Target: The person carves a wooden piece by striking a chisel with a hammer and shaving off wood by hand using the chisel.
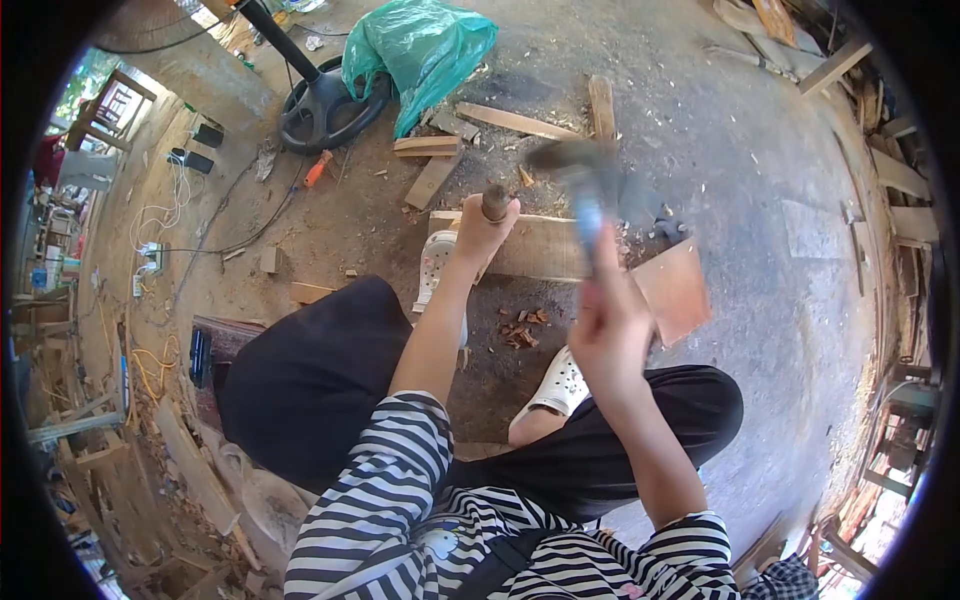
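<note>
My left hand (484,232) is wrapped round a chisel-like tool, of which the worn brown handle end (496,201) shows above the fist. Its lower part is hidden by the hand. Under and beside it lies a thick wooden block (540,248) on the floor, near my white shoe (436,262). To the right, my right hand (612,325) grips the handle of a hammer (570,155), raised over the block's right part; its head is smeared by motion. Wood chips (522,328) lie on the floor just below the block.
A green plastic bag (425,55) sits beside a black round stand base (335,105). Wood offcuts (432,182) lie beyond the block. An orange-handled tool (318,169) is at left, a flat brown board (673,292) at right. Cables run along the left floor.
</note>
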A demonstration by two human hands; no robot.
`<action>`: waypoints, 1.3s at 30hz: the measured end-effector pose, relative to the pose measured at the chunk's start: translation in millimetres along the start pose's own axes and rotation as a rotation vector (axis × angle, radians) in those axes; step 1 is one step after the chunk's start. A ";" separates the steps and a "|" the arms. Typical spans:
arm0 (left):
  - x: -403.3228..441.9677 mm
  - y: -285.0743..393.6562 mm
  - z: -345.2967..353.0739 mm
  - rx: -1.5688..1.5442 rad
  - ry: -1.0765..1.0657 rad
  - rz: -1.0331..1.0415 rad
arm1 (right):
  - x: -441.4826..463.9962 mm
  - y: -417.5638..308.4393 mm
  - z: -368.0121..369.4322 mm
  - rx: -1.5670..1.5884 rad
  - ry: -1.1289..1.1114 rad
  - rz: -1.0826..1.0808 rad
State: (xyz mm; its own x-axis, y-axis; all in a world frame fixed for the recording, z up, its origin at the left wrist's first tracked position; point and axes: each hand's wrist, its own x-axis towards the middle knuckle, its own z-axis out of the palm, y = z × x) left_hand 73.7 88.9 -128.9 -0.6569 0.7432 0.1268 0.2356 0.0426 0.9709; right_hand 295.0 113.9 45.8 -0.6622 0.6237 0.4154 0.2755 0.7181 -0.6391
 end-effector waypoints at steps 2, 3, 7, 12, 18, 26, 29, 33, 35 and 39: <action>-8.0 8.2 2.1 -0.057 0.072 0.053 | 0.7 -7.9 3.6 -0.135 -0.367 0.205; -2.3 12.8 1.9 -0.100 0.145 0.115 | 7.9 -10.7 2.8 -0.089 -0.317 0.138; 0.5 12.6 1.4 -0.002 0.121 0.142 | 32.7 -43.2 -17.9 -0.004 -0.116 -0.092; 2.6 5.4 -1.3 0.025 0.064 0.128 | 19.7 -22.2 14.2 0.038 0.250 -0.276; -4.3 6.7 7.6 -0.127 0.128 0.124 | 24.2 -17.9 9.5 -0.070 -0.264 -0.072; 0.6 12.0 1.8 0.002 0.058 0.127 | 32.1 -24.1 6.4 -0.161 0.332 -0.422; -8.8 12.1 8.0 -0.053 0.094 0.158 | 1.5 -11.8 13.2 -0.188 -0.378 0.074; -3.9 17.2 4.2 -0.030 0.087 0.137 | 29.8 -34.4 -18.3 -0.091 -0.255 -0.025; -3.2 10.6 4.0 -0.015 0.050 0.117 | 42.7 -53.8 -35.2 -0.069 -0.024 -0.106; -0.8 8.5 5.0 -0.029 0.058 0.123 | 23.4 -28.1 -5.3 -0.024 0.319 -0.193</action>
State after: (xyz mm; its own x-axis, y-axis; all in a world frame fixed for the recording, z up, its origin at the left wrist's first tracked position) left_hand 79.8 92.0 -121.8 -0.6650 0.7016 0.2560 0.2965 -0.0666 0.9527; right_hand 275.4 110.0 76.9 -0.4540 0.5386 0.7098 0.1856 0.8363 -0.5159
